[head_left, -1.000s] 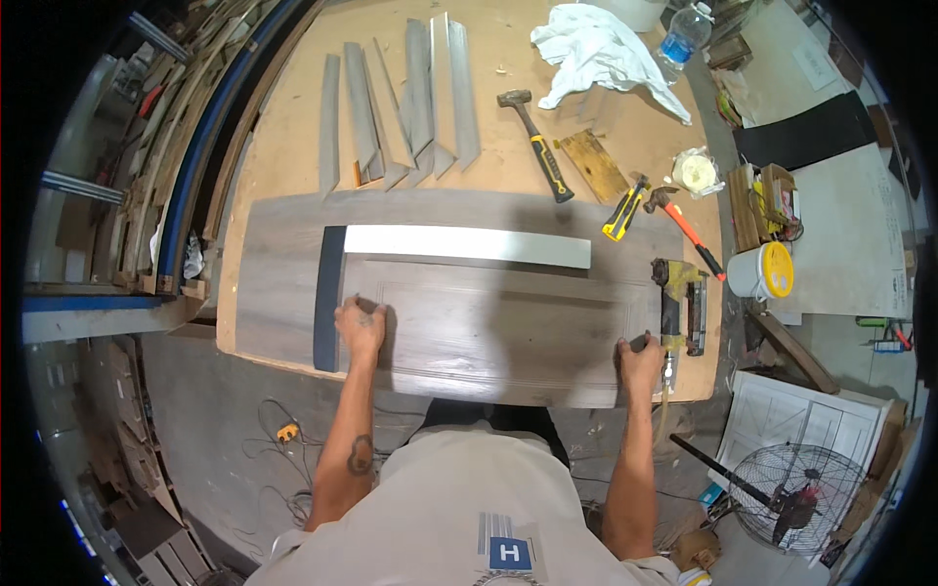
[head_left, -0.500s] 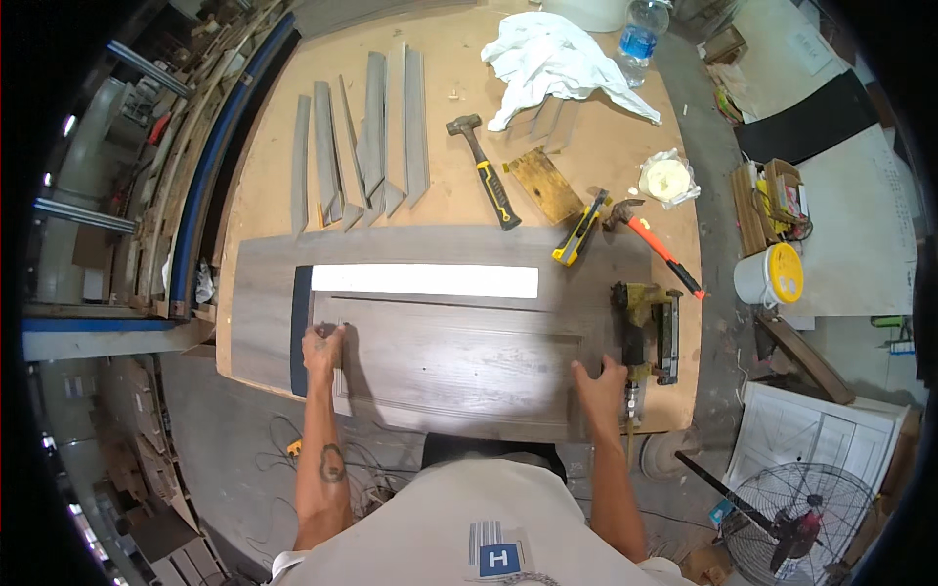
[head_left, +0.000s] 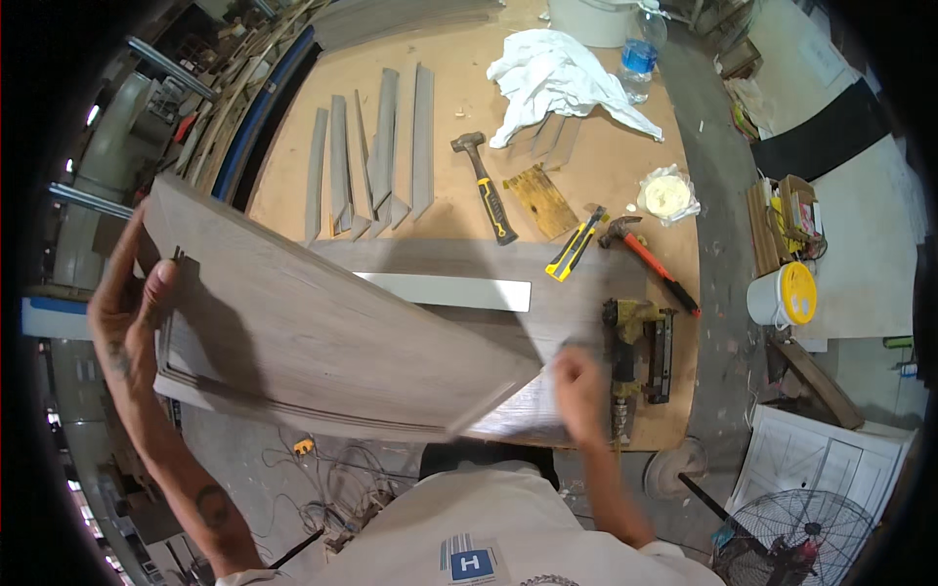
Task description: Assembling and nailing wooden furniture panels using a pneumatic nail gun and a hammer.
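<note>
My left hand [head_left: 137, 283] grips the left end of a grey wood-grain panel [head_left: 322, 322], thumb on its face and fingers behind the edge. The panel has a grooved border and is tilted, its left end raised well above the table. Its right corner hangs low, close to my right hand [head_left: 578, 381]. That hand is slightly blurred, fingers curled in, apart from the panel corner with nothing visible in it. Below the panel lies a larger grey board [head_left: 576, 283], partly hidden, with a white strip [head_left: 449, 291] on it.
On the table [head_left: 459, 205] are a hammer [head_left: 486, 190], a yellow cutter [head_left: 576, 244], a claw hammer [head_left: 650, 256], a nail gun [head_left: 635, 347], a worn wood block [head_left: 542, 200], grey trim strips [head_left: 381, 146], a white cloth [head_left: 567, 83] and a water bottle [head_left: 640, 54]. A fan [head_left: 806, 542] stands at the lower right.
The panel has come up off the board, its left end lifted and swung left with my left hand. My right hand has let go of its place at the right edge and shifted slightly left.
</note>
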Action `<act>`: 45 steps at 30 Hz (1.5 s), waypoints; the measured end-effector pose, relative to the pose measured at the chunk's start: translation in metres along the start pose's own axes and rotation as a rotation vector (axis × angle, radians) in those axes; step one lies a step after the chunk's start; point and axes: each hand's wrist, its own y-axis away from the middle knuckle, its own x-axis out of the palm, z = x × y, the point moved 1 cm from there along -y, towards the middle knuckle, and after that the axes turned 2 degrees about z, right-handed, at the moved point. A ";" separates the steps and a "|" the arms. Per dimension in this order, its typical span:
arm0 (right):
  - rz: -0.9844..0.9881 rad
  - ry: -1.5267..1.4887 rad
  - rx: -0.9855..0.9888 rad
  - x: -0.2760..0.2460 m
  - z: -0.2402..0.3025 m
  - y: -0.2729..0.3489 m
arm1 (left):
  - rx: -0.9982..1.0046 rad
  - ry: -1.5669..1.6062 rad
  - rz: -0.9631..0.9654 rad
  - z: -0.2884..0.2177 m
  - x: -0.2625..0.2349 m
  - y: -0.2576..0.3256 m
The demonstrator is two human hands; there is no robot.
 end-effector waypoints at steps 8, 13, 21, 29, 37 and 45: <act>-0.270 0.768 -0.472 -0.121 -0.036 -0.216 | 0.521 -0.138 0.150 -0.126 -0.012 0.040; -0.174 0.990 -0.392 -0.152 -0.054 -0.221 | 0.839 -0.059 0.119 -0.123 0.010 0.031; -0.218 0.346 -0.483 -0.203 0.095 -0.104 | 0.734 -0.130 0.308 -0.144 -0.028 0.049; -0.202 0.313 -1.009 -0.205 0.309 0.113 | 0.729 -0.087 0.002 -0.104 -0.025 0.057; -0.198 0.710 -1.252 -0.181 0.368 0.174 | 0.929 0.018 -0.026 -0.096 -0.021 0.050; 0.092 0.919 -1.260 -0.176 0.380 0.181 | 0.909 -0.004 -0.005 -0.098 -0.022 0.056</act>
